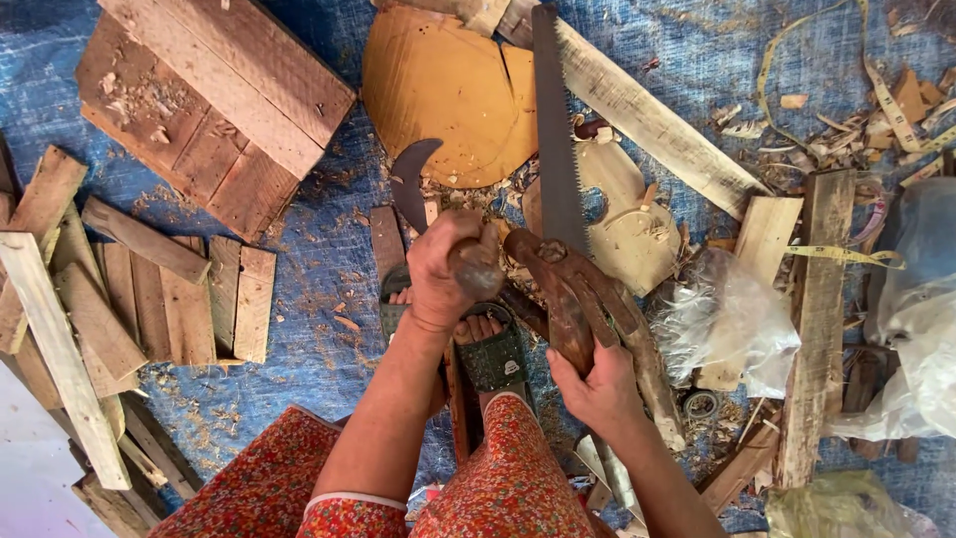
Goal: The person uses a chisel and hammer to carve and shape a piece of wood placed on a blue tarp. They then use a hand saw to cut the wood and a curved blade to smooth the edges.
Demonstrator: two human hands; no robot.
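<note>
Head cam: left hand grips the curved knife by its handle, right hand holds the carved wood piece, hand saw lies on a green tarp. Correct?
Not quite: the tarp is blue, not green, as the head view shows. The rest stands: the left hand grips the curved knife by its handle, the right hand holds the carved wood piece, and the hand saw lies on the tarp amid boards and shavings.

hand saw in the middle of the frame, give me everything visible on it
The hand saw is a long, narrow, dark blade, apparently rusted metal, with teeth along its right edge. It lies flat, nearly straight up the picture, from the top edge down to the carved wooden piece, which covers its lower end; no handle shows. It rests over the cardboard sheet, a pale plank and wood shavings on the blue tarp. Neither the left hand nor the right hand touches it.
</note>
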